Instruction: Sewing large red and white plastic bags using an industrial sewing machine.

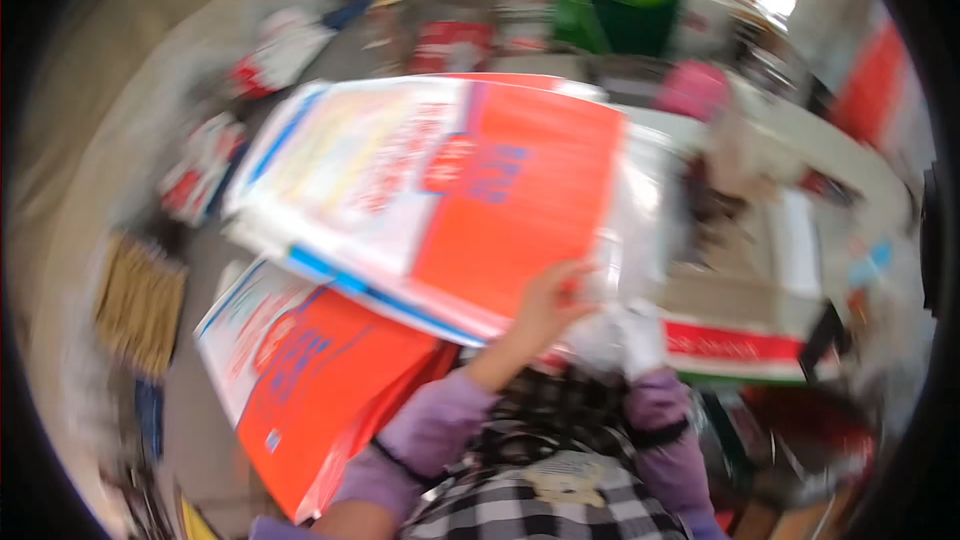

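A stack of flat printed plastic bags [540, 200], orange and white with blue edging, spreads in front of me. My left hand [552, 308] is at its near right corner, fingers bent and closed; blur hides what lies between them. Just beside it, crumpled clear plastic [597, 340] shows between my two hands. My right hand [643, 340], in what looks like a white glove, is close to this plastic, and its fingers are smeared by motion. A second batch of orange and white bags [330, 370] lies partly under the stack, at the lower left.
On the right stands an open cardboard box [715, 295] with a red band along its near side. Beyond the stack are a green container [620, 18] and a pink object [692, 90]. A tan bundle [140, 305] and red and white packages [200, 168] lie along the left.
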`<state>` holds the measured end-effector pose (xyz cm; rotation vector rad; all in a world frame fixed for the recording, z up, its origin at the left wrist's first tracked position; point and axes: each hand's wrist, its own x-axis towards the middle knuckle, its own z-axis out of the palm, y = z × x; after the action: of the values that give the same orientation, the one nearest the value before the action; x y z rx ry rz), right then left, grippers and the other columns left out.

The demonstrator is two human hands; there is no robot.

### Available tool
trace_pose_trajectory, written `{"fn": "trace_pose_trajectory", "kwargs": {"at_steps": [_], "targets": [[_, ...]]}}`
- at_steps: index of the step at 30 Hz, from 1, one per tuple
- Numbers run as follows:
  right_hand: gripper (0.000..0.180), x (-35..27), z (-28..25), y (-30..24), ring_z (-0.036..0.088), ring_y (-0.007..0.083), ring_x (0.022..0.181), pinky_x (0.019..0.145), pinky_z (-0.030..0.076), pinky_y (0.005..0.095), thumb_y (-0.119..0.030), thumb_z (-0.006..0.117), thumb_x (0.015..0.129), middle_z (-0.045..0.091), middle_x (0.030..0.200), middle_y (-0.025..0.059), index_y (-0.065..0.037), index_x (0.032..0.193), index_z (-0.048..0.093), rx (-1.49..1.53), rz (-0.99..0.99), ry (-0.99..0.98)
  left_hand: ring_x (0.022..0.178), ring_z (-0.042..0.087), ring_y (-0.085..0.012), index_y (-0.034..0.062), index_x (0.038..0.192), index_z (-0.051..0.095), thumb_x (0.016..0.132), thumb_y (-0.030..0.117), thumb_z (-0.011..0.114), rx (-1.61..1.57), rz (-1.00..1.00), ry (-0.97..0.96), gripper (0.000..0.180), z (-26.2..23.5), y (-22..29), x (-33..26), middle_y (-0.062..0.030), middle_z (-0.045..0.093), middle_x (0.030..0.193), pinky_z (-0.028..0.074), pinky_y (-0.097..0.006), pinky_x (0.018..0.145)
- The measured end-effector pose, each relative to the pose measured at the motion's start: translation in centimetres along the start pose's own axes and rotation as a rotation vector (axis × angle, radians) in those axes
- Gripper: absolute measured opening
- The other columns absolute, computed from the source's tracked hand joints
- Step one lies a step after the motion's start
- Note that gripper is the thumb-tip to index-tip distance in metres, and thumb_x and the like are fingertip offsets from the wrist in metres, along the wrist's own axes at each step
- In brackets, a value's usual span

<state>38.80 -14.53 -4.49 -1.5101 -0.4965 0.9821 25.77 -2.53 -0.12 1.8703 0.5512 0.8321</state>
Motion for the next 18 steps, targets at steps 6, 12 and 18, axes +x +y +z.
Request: {"fn": "trace_pose_trajectory", "kwargs": {"at_steps": [6,12,18], "targets": [[0.039,3.2,3.2,0.6,0.063,0.0168,0.093,0.076,0.053,0.0269,-0.032,0.048,0.101,0.065,0.098,0.0101,0.003,0.108,0.064,0.667,0.053,0.013,0.073,0.062,-0.0104,0.0047,0.106,0.058,0.071,-0.007,0.073,-0.227,-0.151,-0.274,0.04,0.7,-0.1,3.0,-0.0028,0.064,0.079,0.05,-0.027,0.066],[0.03,2.0,-0.8,1.4,0.064,0.031,0.083,0.082,0.051,0.0388,-0.02,0.06,0.087,0.067,0.094,0.0137,-0.005,0.112,0.065,-0.83,-0.429,0.213,0.071,0.051,-0.0086,0.0118,0.088,0.05,0.08,-0.006,0.064,-0.693,-0.27,0.358,0.025,-1.9,0.7,2.0,0.0015,0.051,0.078,0.045,-0.024,0.063],[0.027,-1.9,3.3,-5.7,0.06,0.0283,0.082,0.073,0.049,0.0385,-0.017,0.074,0.075,0.061,0.089,0.0119,-0.002,0.094,0.061,-0.477,-0.621,-0.034,0.089,0.059,-0.0122,0.008,0.095,0.051,0.083,-0.007,0.062,-0.621,-0.201,0.089,0.023,-2.2,2.2,0.9,-0.0021,0.061,0.089,0.046,-0.027,0.084]]}}
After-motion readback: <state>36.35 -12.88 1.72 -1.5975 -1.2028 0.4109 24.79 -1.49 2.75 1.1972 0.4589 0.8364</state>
